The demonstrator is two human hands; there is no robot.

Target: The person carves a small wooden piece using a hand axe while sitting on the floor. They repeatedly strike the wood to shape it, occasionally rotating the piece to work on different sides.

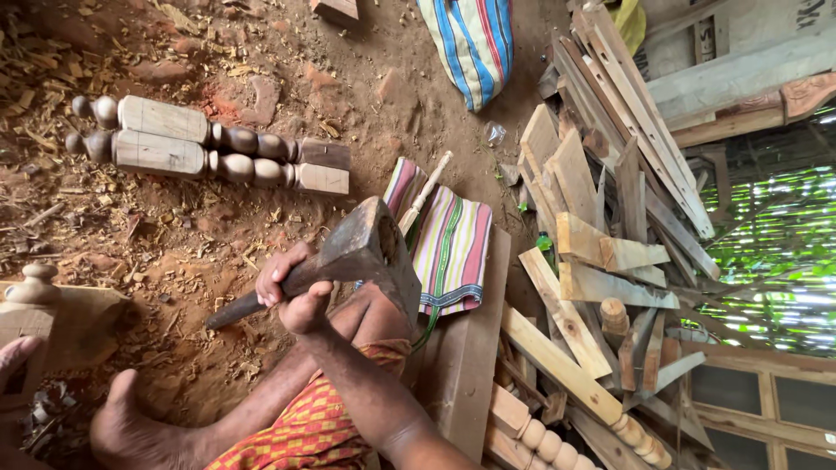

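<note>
My right hand (292,292) grips the handle of a heavy dark wooden mallet (379,248), whose head is raised above my bent knee. An orange checked cloth (305,431) covers my leg, and my bare foot (131,431) rests on the earth floor. Only the fingertips of my left hand (13,361) show at the left edge. They lie against a pale carved wooden piece with a round knob (52,309). Its grip is hidden by the frame edge.
Two turned wooden legs (209,152) lie side by side on the chip-strewn dirt. A striped cloth (453,244) lies on a plank (470,365) beside my knee. A pile of wood offcuts (601,261) fills the right, with a striped bag (475,43) above.
</note>
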